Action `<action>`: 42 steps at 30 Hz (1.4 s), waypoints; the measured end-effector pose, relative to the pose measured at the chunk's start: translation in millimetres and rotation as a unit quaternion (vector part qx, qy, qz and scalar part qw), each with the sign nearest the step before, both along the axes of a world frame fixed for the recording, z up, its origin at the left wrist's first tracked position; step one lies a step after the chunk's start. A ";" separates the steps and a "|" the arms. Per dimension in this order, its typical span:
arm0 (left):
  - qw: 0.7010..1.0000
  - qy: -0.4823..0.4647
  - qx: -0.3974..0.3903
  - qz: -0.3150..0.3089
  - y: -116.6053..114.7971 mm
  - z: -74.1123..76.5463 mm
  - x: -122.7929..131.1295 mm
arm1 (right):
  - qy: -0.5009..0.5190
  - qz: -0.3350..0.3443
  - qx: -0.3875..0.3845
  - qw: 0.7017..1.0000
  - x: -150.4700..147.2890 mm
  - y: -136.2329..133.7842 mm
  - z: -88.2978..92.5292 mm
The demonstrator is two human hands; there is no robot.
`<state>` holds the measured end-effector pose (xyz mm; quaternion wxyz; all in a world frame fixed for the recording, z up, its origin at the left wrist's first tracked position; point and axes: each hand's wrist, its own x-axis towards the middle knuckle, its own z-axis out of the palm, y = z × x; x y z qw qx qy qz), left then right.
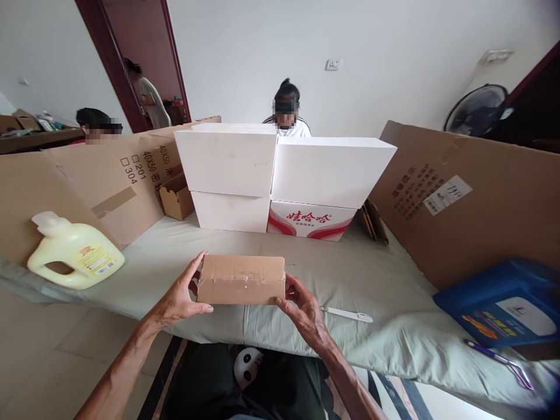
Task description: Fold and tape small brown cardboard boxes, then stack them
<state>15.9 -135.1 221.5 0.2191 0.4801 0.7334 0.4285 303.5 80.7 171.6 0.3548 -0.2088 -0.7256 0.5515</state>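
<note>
A small brown cardboard box (242, 280) with clear tape along its top is held level between my hands, close to the front edge of the cloth-covered table (175, 256). My left hand (181, 298) grips its left end, with the thumb along the near side. On the right end, my right hand (301, 306) presses with thumb and fingers. Just right of that hand lies a white utility knife or similar flat plastic tool (347, 315). Beyond the box stand stacked white cartons (227, 163), one with red printing (311, 220).
A yellow detergent jug (79, 251) stands left; a blue jug (499, 303) lies right, near a purple-handled tool (499, 359). Large cardboard panels (472, 198) flank both sides. A small open carton (177, 198) sits at back left. A person (289, 122) sits behind the cartons.
</note>
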 end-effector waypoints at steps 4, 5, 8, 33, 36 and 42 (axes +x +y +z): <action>0.999 0.029 0.019 -0.013 9.5 1.7 3.3 | -0.002 -0.027 -0.014 1.000 2.2 4.1 7.4; 0.999 0.038 0.025 -0.018 10.6 1.1 4.6 | -0.001 -0.033 -0.017 0.999 3.6 5.2 8.7; 0.997 0.049 0.043 -0.033 14.3 -4.8 7.0 | -0.003 -0.034 -0.010 0.999 10.3 8.5 11.8; 0.989 -0.068 0.116 -0.069 12.5 -19.5 23.3 | -0.270 -0.175 0.296 0.899 137.3 105.6 -31.5; 0.990 -0.061 0.107 -0.071 13.0 -18.4 22.7 | -0.224 -0.158 0.289 0.917 108.8 85.0 23.6; 0.989 -0.060 0.112 -0.071 12.6 -19.6 24.8 | -0.196 0.078 0.375 0.903 23.2 13.8 120.7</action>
